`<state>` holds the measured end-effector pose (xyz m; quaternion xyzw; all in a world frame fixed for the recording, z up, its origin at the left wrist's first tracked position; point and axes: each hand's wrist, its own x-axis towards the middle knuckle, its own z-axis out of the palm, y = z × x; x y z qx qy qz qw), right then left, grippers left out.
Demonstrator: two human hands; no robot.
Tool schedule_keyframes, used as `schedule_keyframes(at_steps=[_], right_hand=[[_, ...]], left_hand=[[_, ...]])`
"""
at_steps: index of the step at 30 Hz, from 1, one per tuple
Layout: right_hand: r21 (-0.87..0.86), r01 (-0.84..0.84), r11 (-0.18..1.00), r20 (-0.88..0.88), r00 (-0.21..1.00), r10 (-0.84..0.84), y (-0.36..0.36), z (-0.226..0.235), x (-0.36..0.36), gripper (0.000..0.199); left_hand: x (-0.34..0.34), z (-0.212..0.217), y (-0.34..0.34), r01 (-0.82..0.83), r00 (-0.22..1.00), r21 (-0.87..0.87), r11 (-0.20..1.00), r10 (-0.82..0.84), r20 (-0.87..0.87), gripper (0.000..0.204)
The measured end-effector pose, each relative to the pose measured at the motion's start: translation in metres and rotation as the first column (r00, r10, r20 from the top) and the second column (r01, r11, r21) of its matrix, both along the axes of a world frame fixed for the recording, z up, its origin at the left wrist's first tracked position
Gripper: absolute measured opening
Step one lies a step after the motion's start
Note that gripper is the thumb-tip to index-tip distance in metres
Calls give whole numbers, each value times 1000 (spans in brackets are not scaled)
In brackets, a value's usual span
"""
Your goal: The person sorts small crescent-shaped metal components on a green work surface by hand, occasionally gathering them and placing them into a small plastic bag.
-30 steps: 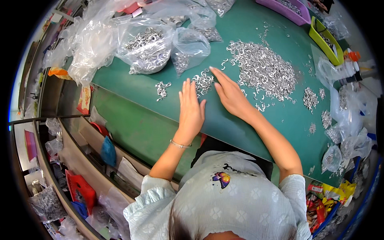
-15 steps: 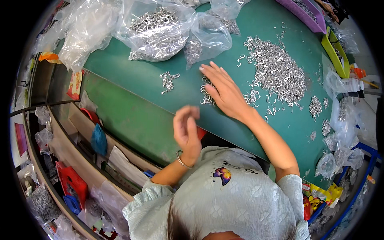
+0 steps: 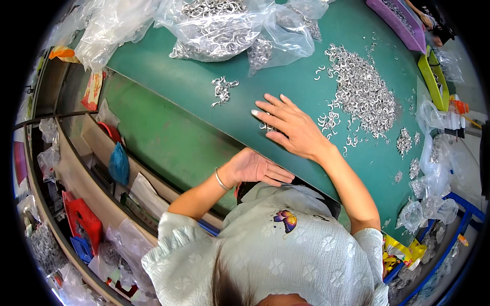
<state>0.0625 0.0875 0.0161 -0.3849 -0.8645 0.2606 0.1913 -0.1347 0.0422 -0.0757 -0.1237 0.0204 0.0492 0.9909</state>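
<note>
My right hand (image 3: 293,127) lies over the green table top (image 3: 173,76) with its fingers spread, partly covering a small group of silver, curved metal pieces (image 3: 266,122). My left hand (image 3: 258,167) is palm up just below the table's near edge, its fingers stretched out and nothing visible in it. To the left of the right hand sits another small group of silver metal pieces (image 3: 222,91). A large heap of C-shaped metal pieces (image 3: 365,92) spreads to the right, with a few loose ones around it.
Clear plastic bags of metal pieces (image 3: 217,38) stand at the back. A purple bin (image 3: 403,23) and a lime-green bin (image 3: 434,81) line the far right. Smaller piles (image 3: 404,142) lie near the right edge. Left below are shelves with a red scoop-like tray (image 3: 84,219).
My left hand has gone from raised and curled to palm up, lower at the table edge. My right hand has shifted slightly over the small group, and the whole view has tilted a little.
</note>
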Motion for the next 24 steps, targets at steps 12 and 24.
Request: schedule_keyframes(at_steps=[12, 24], right_hand=[[-79, -217, 973, 1, 976, 218, -68, -1, -10, 59], [-130, -305, 944, -152, 946, 285, -90, 1, -30, 51]], left_hand=[[-5, -5, -10, -107, 967, -333, 937, 177, 186, 68], [13, 26, 0, 170, 666, 197, 966, 35, -745, 39]])
